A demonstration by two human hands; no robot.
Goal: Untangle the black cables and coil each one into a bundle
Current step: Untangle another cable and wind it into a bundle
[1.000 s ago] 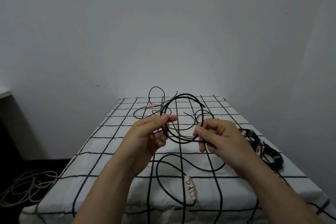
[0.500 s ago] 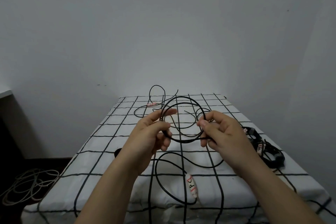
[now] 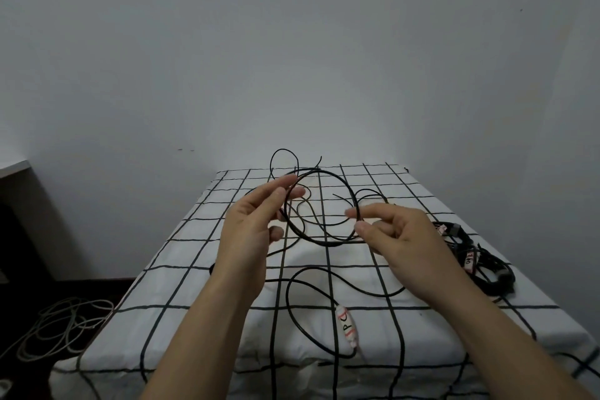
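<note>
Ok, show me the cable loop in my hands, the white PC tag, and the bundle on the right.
loop [image 3: 324,243], head view, on its bottom arc.
tag [image 3: 346,323], head view, on its lettered middle.
bundle [image 3: 493,282], head view, on its near coils.
</note>
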